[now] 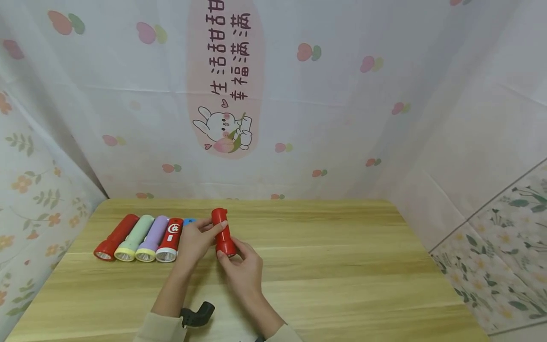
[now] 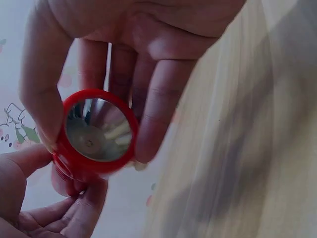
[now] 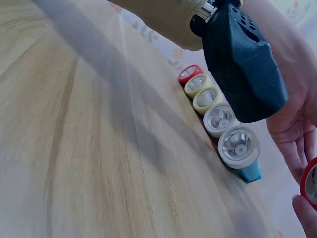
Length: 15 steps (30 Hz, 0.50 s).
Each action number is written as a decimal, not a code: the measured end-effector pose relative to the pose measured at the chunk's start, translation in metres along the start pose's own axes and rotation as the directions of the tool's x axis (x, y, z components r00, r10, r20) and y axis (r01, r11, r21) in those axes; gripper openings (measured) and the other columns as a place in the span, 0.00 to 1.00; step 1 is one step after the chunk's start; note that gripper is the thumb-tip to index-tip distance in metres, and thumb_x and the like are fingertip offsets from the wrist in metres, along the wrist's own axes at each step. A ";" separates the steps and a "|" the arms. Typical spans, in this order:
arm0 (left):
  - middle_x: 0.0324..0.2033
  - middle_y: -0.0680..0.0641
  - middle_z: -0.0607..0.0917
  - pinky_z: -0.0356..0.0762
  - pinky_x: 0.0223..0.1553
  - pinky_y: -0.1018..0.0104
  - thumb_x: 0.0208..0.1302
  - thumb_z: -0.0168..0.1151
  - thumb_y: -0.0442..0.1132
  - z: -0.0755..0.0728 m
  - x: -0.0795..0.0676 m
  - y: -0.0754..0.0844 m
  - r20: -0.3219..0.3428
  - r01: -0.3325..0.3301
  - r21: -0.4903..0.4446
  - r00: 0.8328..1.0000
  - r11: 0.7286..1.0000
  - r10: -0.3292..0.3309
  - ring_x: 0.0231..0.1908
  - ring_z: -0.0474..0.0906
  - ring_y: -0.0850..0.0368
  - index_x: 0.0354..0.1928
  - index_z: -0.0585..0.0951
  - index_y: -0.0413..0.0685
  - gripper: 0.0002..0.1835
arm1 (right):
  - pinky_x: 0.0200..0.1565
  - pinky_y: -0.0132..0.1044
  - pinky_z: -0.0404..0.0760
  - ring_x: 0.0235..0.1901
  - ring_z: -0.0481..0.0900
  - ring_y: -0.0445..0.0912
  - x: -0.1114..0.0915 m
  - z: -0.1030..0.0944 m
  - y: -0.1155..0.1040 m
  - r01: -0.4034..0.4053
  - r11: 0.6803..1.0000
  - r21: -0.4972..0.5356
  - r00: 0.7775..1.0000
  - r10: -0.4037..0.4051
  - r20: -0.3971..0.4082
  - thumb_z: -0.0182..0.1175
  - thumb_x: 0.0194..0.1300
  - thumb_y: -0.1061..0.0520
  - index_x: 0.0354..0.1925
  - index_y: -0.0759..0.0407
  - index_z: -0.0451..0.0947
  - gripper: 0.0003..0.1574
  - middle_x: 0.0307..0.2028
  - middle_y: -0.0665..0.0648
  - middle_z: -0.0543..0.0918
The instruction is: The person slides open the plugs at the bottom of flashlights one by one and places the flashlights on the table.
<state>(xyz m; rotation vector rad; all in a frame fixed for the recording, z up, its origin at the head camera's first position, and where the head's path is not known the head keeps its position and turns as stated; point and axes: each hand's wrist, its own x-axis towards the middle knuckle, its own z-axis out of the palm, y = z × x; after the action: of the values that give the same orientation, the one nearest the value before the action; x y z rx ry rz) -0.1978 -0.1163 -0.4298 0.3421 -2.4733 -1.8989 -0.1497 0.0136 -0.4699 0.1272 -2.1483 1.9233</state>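
Note:
A red flashlight (image 1: 221,232) is held tilted between both hands, its lens end toward the person. My left hand (image 1: 194,244) grips the body near the tail, thumb lying along the barrel. At the head end, my right hand (image 1: 246,271) pinches the rim between thumb and fingers. The left wrist view looks straight into the unlit lens (image 2: 96,131), with the right hand's fingers (image 2: 158,106) around the head and the left hand's fingers (image 2: 86,210) on the body. Only part of the red rim (image 3: 306,181) shows in the right wrist view.
Left of the hands lies a row of flashlights: red (image 1: 115,237), mint green (image 1: 134,238), purple (image 1: 153,239), red with a white pattern (image 1: 170,240), and blue (image 1: 189,221), mostly hidden by the left hand. A black device (image 1: 198,314) sits at the left wrist. Patterned curtains surround the wooden table (image 1: 342,266).

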 end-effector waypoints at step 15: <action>0.59 0.37 0.83 0.86 0.50 0.57 0.63 0.70 0.54 0.008 -0.021 0.019 0.013 -0.042 -0.098 0.999 0.994 0.043 0.53 0.85 0.45 0.67 0.75 0.41 0.36 | 0.46 0.34 0.88 0.52 0.85 0.50 0.001 -0.031 -0.024 -0.101 0.995 0.007 0.987 0.099 0.125 0.70 0.64 0.53 0.59 0.58 0.80 0.26 0.55 0.58 0.83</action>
<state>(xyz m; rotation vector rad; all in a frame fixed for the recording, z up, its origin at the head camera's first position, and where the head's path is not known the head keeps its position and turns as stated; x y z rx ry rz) -0.1816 -0.1004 -0.4115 0.2721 -2.3663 -2.0036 -0.1410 0.0414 -0.4435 0.1476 -2.2617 2.0357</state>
